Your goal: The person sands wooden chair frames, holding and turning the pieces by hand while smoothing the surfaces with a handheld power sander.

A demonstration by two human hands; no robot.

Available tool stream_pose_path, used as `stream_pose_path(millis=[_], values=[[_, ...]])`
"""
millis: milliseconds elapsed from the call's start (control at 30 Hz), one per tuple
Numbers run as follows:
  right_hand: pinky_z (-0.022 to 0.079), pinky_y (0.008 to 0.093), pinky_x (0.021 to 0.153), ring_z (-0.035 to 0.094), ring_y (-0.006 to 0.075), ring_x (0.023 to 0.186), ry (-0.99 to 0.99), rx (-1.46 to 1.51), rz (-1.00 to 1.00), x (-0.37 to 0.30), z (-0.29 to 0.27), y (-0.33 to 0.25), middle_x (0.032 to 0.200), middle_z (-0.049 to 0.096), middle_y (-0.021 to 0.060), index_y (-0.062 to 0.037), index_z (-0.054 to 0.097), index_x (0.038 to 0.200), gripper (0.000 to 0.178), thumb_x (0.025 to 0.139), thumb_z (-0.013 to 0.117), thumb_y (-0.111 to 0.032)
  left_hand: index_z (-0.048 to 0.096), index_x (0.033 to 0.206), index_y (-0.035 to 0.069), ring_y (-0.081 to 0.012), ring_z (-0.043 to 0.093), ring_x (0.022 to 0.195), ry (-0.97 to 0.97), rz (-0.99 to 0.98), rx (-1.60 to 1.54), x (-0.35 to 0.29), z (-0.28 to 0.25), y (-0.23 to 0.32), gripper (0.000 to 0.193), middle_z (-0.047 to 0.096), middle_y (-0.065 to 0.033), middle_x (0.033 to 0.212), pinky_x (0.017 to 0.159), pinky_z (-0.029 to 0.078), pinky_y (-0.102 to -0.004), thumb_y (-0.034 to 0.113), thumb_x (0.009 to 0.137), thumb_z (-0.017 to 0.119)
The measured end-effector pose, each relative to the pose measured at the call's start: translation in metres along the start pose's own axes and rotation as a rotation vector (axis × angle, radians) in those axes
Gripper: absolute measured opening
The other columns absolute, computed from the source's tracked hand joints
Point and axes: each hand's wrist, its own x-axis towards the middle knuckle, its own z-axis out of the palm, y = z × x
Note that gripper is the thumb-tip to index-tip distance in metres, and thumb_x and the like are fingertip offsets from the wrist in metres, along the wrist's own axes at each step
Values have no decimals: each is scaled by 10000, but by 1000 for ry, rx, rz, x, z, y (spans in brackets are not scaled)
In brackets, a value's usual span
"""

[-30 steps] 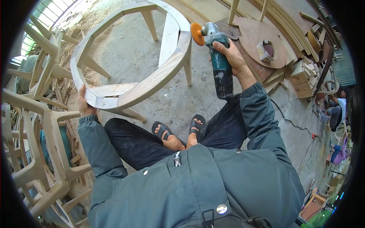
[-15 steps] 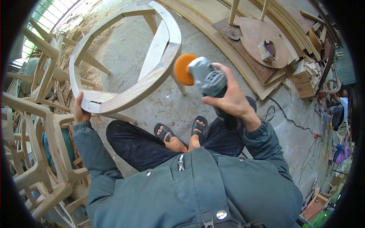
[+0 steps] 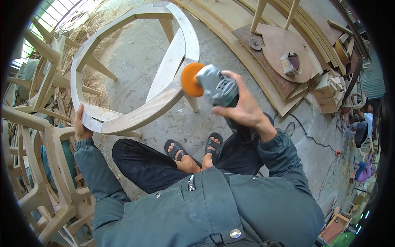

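Observation:
A round wooden frame (image 3: 144,116), built of jointed curved segments on splayed legs, tilts toward me at the left. My left hand (image 3: 82,125) is closed round its near left rim, beside a small gap at a joint. In my right hand (image 3: 247,108) is a grey angle grinder (image 3: 222,87), gripped round its body. The grinder's orange disc (image 3: 192,79) faces the frame's right side and overlaps the rim in view; whether they touch I cannot tell. A pale flat board (image 3: 166,66) shows inside the ring.
Wooden chair frames (image 3: 51,164) crowd the left. Stacked boards (image 3: 230,39) lie at the far right, with a loose disc (image 3: 255,43) and a small box (image 3: 290,63) on them. A black cable (image 3: 314,139) crosses the concrete floor. Other people (image 3: 362,127) sit at the far right.
My right hand has brought the grinder a little left, so its disc now overlaps the rim in view. The frame's near side and my left hand sit slightly lower and farther left.

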Motion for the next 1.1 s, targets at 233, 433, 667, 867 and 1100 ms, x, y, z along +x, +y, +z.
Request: stream_pose_path(millis=[233, 433, 667, 867, 1100], values=[[456, 381, 1077, 569, 227, 1244, -52, 328, 105, 67, -47, 36, 1307, 584, 127, -64, 384, 1529, 981, 758, 934, -319, 580, 1256, 53, -224, 703, 1004, 17, -9, 12, -3, 2, 1, 353, 688, -79, 1088, 924, 582, -386, 341, 1052, 589], [620, 327, 660, 702, 185, 745, 4, 402, 159, 129, -67, 63, 1030, 668, 127, -33, 452, 1396, 719, 878, 825, -363, 599, 1273, 50, -258, 713, 1023, 33, -38, 54, 0, -7, 4, 407, 713, -106, 1130, 931, 583, -408, 388, 1047, 589], [672, 346, 664, 757, 238, 791, -69, 1117, 246, 136, -45, 103, 1001, 706, 192, 44, 541, 1242, 643, 975, 678, -525, 631, 1243, 54, -303, 716, 1017, 26, -5, 32, 3, -3, -1, 419, 725, -124, 1134, 932, 581, -447, 419, 1045, 573], [669, 325, 656, 754, 225, 770, -189, 916, 197, 136, -45, 83, 1004, 701, 194, 54, 547, 1262, 639, 989, 661, -513, 627, 1239, 65, -307, 717, 1005, 40, -10, 13, 2, -4, 2, 405, 724, -126, 1122, 921, 583, -456, 415, 1049, 555], [647, 363, 679, 727, 217, 782, -6, 886, 160, 38, -1, 42, 1042, 654, 152, -55, 453, 1336, 631, 919, 788, -392, 595, 1270, 61, -321, 717, 1013, 38, 22, -7, 11, -9, -3, 404, 717, -142, 1128, 923, 581, -472, 393, 1042, 559]])
